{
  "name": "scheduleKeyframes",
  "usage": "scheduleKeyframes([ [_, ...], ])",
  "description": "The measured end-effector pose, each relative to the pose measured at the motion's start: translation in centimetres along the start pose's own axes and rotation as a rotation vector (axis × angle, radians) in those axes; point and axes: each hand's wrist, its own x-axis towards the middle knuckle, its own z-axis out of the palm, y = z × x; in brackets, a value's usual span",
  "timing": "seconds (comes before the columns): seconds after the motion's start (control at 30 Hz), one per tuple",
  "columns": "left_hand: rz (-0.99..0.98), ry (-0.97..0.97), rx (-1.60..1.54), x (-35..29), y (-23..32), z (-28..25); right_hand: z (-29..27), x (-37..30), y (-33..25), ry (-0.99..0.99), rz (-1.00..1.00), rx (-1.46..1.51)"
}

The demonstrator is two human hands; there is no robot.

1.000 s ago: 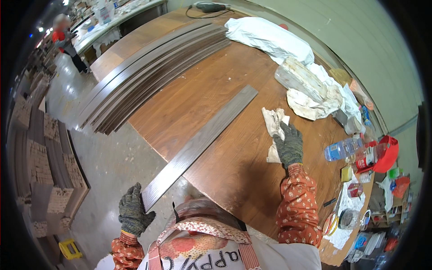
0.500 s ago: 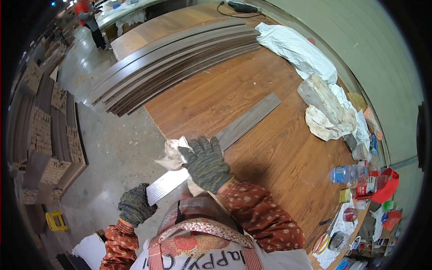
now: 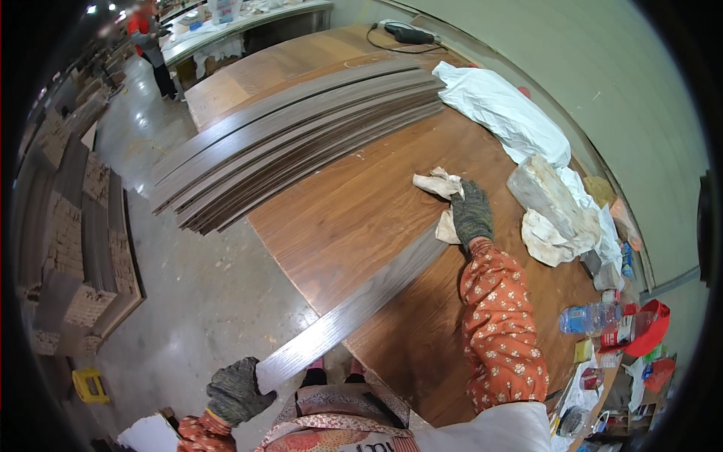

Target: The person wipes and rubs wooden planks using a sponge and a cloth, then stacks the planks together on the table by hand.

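A long, narrow grey wood-grain plank lies slantwise across the brown table, its near end jutting out past the edge over the floor. Gripping that near end is my left hand, in a dark grey knitted glove. My right arm reaches out to the plank's far end, where my right hand, gloved alike, is closed on a crumpled off-white rag. Parts of the rag stick out on the hand's left and below it; the fingers hide the rest, along with the plank's tip.
Several similar planks lie stacked at the back left. Along the wall are a white sheet, a cloth-wrapped block, a plastic bottle and a corded tool. Plank piles stand on the left floor; a person is far off.
My right hand has travelled with the rag along the plank, from near my body to its far end. My left hand still grips the near end. The view has shifted slightly.
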Motion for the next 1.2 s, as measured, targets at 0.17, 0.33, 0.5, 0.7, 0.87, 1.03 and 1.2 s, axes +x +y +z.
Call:
scheduleKeyframes([
  [0.17,-0.143,-1.152,-1.294,3.3,-8.6,0.9,0.4,0.1,-0.2,0.053,-0.046,0.07],
  [0.33,0.095,-1.091,-1.072,3.2,-5.9,0.2,1.6,-1.4,1.5,0.213,-0.194,-0.146],
  [0.5,0.185,-0.888,-0.725,1.6,-5.6,0.8,-5.0,-15.5,-12.3,0.178,-0.744,-0.096],
  [0.7,0.242,-0.574,-0.292,-0.6,-4.9,1.2,-7.3,-20.6,-16.7,-0.467,-0.847,0.203],
  [0.87,0.218,-0.387,-0.042,-2.5,-1.9,0.2,-6.6,-10.7,-4.8,-0.086,-0.561,0.045],
  [1.03,0.276,-0.06,0.234,-3.7,-0.8,0.7,-6.7,-4.9,5.7,0.175,0.124,0.37],
  [1.2,0.482,0.616,0.529,-2.3,-0.1,2.0,-8.9,-7.6,5.2,0.3,0.302,0.576],
])
